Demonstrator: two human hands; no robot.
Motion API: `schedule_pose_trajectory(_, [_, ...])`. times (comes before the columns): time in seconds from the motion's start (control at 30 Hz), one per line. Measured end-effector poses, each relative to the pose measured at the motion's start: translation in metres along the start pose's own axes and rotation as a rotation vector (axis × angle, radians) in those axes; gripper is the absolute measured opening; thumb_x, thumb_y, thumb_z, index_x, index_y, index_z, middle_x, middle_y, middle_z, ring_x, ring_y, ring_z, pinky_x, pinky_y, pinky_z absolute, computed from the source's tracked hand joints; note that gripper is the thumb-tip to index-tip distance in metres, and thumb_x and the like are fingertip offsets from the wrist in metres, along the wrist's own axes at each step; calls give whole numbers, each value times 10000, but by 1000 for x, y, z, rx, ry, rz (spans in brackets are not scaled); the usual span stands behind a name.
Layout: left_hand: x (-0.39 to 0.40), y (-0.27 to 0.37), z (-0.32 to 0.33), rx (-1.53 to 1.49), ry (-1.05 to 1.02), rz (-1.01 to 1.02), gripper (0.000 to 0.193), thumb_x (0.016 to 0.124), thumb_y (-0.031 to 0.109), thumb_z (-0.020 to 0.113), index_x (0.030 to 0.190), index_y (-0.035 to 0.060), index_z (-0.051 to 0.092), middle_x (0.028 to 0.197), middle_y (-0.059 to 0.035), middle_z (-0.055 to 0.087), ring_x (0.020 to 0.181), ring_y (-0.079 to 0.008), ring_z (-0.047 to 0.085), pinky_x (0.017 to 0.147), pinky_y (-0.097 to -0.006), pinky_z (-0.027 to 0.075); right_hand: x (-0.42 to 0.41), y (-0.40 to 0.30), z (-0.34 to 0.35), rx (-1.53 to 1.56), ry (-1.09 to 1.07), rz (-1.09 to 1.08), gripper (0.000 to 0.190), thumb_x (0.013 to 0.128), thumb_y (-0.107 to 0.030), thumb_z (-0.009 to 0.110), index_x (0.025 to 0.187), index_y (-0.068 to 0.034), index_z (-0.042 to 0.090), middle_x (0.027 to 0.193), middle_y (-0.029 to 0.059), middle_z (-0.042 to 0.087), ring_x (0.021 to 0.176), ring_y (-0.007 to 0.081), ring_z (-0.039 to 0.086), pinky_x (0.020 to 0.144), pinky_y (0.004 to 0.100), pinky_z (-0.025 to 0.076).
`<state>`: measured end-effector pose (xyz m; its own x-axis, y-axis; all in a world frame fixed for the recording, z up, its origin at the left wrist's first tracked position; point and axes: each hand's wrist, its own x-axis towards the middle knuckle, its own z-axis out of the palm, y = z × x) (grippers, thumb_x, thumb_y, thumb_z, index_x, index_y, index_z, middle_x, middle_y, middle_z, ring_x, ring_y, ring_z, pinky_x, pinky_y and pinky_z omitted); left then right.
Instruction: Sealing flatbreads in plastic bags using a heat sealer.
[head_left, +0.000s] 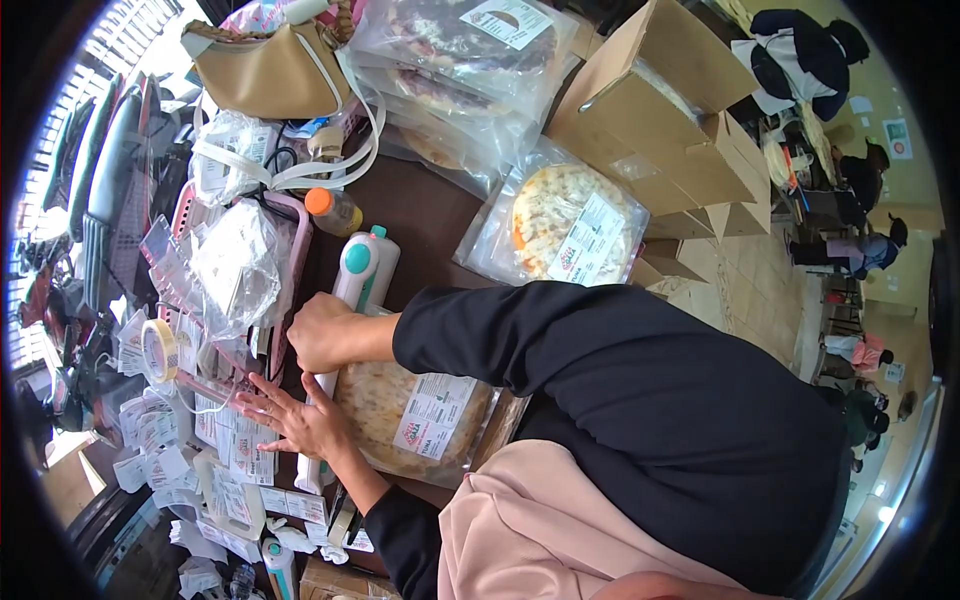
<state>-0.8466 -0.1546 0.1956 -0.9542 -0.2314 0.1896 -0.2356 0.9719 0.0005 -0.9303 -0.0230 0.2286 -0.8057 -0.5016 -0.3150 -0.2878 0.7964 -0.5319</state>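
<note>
A white and teal hand impulse sealer (360, 262) lies on the dark table before me. My right hand (321, 334) is closed in a fist on its upper arm; no object shows inside the fist. My left hand (311, 426), fingers spread, is over the lower part of the sealer, just below the fist and beside the pink basket. Against the sealer lies a bagged pizza (367, 420) with a printed label, partly under my right forearm. The bag's edge at the sealer is mostly hidden by my hands.
A plastic basket (300, 225) holds bags and labels, with a tape roll (160, 350) at its side. An orange-capped bottle (334, 212) stands near the sealer. Bagged pizzas (450, 82), another bagged pizza (574, 225), a tan handbag (266, 71) and cardboard boxes (652, 112) surround the area. People are farther off.
</note>
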Motion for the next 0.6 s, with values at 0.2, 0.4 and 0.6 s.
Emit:
schedule_pose_trajectory(0.2, [-2, -2, -2, -26, 43, -4, 671, 839, 625, 271, 1393, 263, 163, 1462, -53, 93, 1339, -285, 104, 945, -680, 22, -3, -5, 0, 1, 35, 1, 283, 691, -269, 551, 814, -49, 680, 829, 126, 654, 801, 241, 631, 683, 352, 482])
schedule_pose_trajectory(0.4, [-7, -1, -8, -98, -11, -4, 736, 824, 612, 331, 1393, 171, 182, 1451, -88, 142, 1326, -321, 138, 1010, -583, 82, -7, -7, -2, -16, 7, 21, 301, 673, -270, 562, 845, -52, 677, 852, 124, 654, 810, 240, 633, 690, 351, 491])
schedule_pose_trajectory(0.6, [-56, 38, -28, -159, -54, 272, 802, 784, 532, 473, 1385, 88, 181, 1437, -199, 90, 1324, -386, 40, 1006, -593, 32, -8, 3, -3, -30, 11, 42, 286, 660, -216, 527, 845, -56, 676, 844, 127, 654, 800, 251, 635, 684, 358, 493])
